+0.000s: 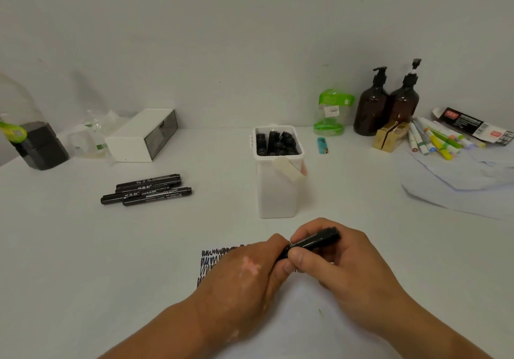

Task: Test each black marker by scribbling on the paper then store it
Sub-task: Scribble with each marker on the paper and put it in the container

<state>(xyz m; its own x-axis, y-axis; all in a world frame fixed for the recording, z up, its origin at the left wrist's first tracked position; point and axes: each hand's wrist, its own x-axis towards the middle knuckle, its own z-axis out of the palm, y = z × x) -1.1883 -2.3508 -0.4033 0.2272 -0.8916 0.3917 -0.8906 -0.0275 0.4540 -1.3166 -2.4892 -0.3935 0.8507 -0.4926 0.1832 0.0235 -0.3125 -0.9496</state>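
Head view: near the table's (111,247) front edge we hold a black marker (317,240) over the scribbled paper (208,261), left hand (244,272) pinching its hidden end, right hand (342,269) clamped round the barrel, probably to work the cap

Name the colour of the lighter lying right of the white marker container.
The lighter is turquoise blue; the head view shows it.

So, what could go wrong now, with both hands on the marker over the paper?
1. The left hand lies over the scribbles on the paper; wet ink might smear onto it.
2. The right hand also grips the marker; a cap pulled with a jerk could stain skin.
3. The holder looks almost full, so pushing another in may tip it.
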